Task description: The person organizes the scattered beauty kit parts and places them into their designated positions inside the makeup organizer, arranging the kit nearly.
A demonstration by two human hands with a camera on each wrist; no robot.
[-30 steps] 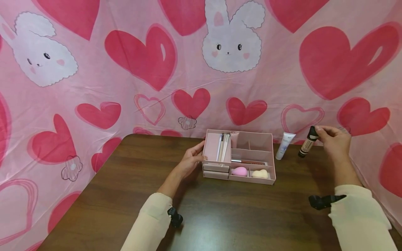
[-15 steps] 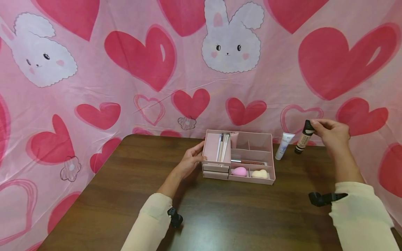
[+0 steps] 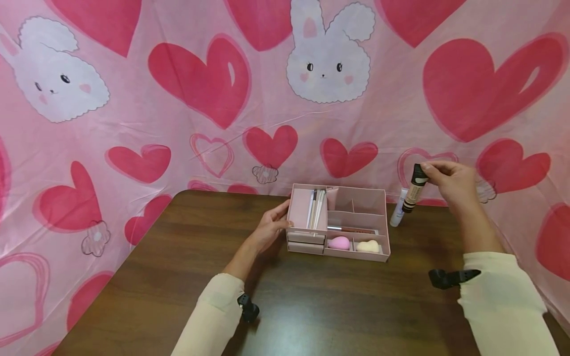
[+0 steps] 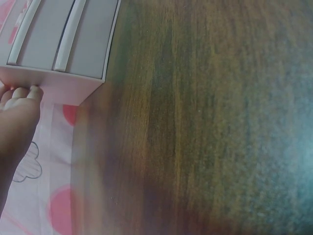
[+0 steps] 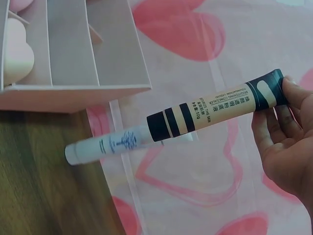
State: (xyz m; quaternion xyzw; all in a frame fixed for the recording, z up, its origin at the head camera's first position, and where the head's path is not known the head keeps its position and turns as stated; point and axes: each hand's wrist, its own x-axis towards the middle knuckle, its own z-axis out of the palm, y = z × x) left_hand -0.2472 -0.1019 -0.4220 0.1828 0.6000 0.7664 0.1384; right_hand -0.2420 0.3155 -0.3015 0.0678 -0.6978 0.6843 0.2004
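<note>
In the head view my right hand (image 3: 454, 185) pinches the black crimped end of a beige-and-black concealer foundation tube (image 5: 215, 110), which hangs cap downward above the table. Behind its lower part stands a white tube (image 3: 398, 215) with blue print, partly covered in this view. My left hand (image 3: 269, 227) rests against the left side of a pink makeup organizer (image 3: 386, 232), its thumb at the front top corner. In the left wrist view, the left fingertips (image 4: 35, 90) touch the side wall beside the drawers.
Several thin brushes (image 3: 317, 210) lie on the organizer's top left. Its compartments hold a pink tube (image 3: 332, 198), a long brown-and-silver item (image 3: 354, 230), a pink sponge (image 3: 340, 243) and a cream sponge (image 3: 368, 246). A heart-print cloth (image 3: 200, 99) hangs behind the wooden table (image 3: 311, 306).
My right hand has carried the foundation tube leftward and slightly upward, so that it now overlaps the white tube in the head view. The left hand and organizer stay in place.
</note>
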